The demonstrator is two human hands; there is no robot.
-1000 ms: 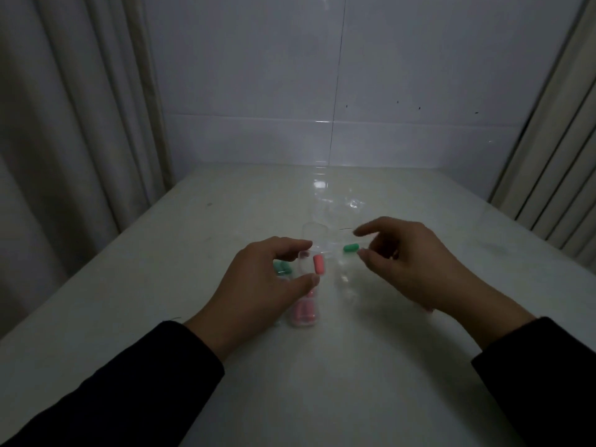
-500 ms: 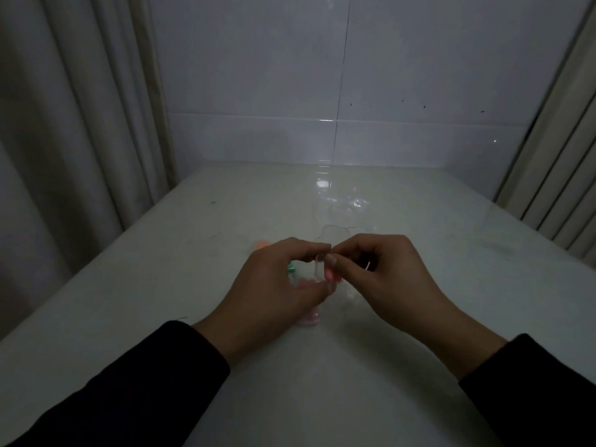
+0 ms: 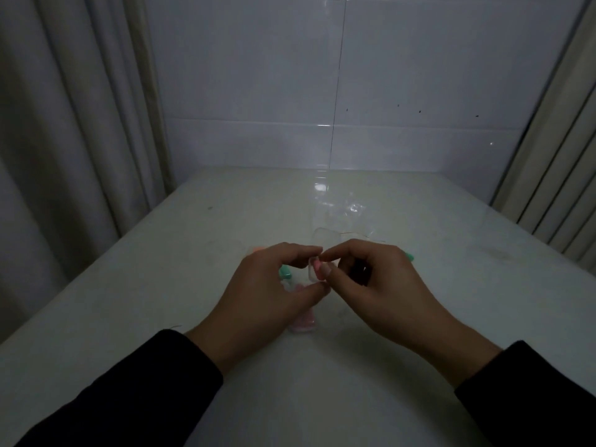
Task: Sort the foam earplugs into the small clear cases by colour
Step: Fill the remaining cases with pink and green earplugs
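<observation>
Our right hand (image 3: 380, 285) pinches the pink earplug (image 3: 316, 263) in a narrow grip at the mouth of the clear case (image 3: 311, 272) steadied by our left hand (image 3: 271, 291); we judge foam light, squashy, best held mid-body above the tabletop (image 3: 322, 398).

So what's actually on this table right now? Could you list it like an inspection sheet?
Surface: pale table, a few dark marks.
Job's things: pink earplug pinched over a clear case; pink ones in case below; green earplugs; orange one.
Clutter: clear plastic pieces behind.
Grippers: left hand, right hand, fingertips meeting.
Cables: nothing seen.
Surroundings: tiled wall, curtains.
</observation>
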